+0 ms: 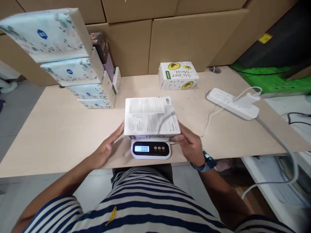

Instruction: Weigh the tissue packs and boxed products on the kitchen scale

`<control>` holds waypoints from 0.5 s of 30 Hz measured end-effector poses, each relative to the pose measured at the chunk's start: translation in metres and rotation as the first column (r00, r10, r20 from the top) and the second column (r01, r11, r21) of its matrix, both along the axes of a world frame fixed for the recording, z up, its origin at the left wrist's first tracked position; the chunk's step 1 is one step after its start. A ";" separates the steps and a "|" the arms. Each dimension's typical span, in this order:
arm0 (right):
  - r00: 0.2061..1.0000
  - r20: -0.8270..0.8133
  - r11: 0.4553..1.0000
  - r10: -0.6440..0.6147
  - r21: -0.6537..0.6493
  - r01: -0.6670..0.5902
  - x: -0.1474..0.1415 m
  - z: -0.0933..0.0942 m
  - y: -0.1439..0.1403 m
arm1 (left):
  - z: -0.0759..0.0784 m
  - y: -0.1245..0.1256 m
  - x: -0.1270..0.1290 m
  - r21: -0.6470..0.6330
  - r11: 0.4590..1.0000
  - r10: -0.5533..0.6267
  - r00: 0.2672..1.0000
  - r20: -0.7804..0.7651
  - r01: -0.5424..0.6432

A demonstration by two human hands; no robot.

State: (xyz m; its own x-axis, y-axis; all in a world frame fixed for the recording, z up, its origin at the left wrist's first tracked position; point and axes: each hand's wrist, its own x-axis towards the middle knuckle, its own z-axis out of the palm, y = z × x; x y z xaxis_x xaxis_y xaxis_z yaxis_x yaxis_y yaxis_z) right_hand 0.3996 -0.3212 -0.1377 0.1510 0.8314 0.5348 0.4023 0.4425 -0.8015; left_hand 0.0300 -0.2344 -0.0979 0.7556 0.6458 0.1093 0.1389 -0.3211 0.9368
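Observation:
A white box (150,116) printed with small text lies flat over a white digital scale (151,149) at the table's near edge. The scale's lit display reads 0.00. My left hand (107,149) has its fingers apart and its fingertips at the box's left side. My right hand (190,145), with a blue watch on the wrist, touches the box's right near corner. I cannot tell whether the box rests on the scale or is held just above it.
A stack of floral boxes (73,61) stands at the back left of the beige table (60,129). A white avocado-print box (178,75) sits at the back centre. A white power strip (232,103) with cables lies on the right. Cardboard cartons (194,35) line the back.

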 end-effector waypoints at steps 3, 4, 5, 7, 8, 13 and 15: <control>0.997 -0.026 0.994 -0.075 0.078 0.077 0.014 0.003 0.023 | -0.011 0.030 0.006 -0.021 0.999 0.046 0.998 0.038 -0.045; 0.993 -0.048 0.990 -0.110 0.084 0.114 0.018 0.006 0.034 | -0.016 0.042 0.009 -0.036 0.998 0.060 0.996 0.062 -0.057; 0.988 -0.068 0.986 -0.141 0.076 0.146 0.021 0.010 0.048 | -0.023 0.054 0.013 -0.054 0.996 0.074 0.993 0.089 -0.070; 0.980 -0.094 0.983 -0.174 0.046 0.178 0.025 0.013 0.080 | -0.038 0.071 0.021 -0.084 0.993 0.090 0.986 0.138 -0.079; 0.980 -0.100 0.984 -0.175 0.030 0.178 0.026 0.012 0.097 | -0.046 0.076 0.024 -0.081 0.994 0.087 0.984 0.156 -0.075; 0.944 -0.228 0.968 -0.238 0.021 0.249 0.037 -0.009 0.145 | -0.061 0.075 0.025 0.028 0.999 -0.020 0.993 0.120 0.017; 0.938 -0.244 0.965 -0.247 0.022 0.260 0.043 -0.015 0.142 | -0.058 0.073 0.024 0.071 0.997 -0.040 0.993 0.111 0.033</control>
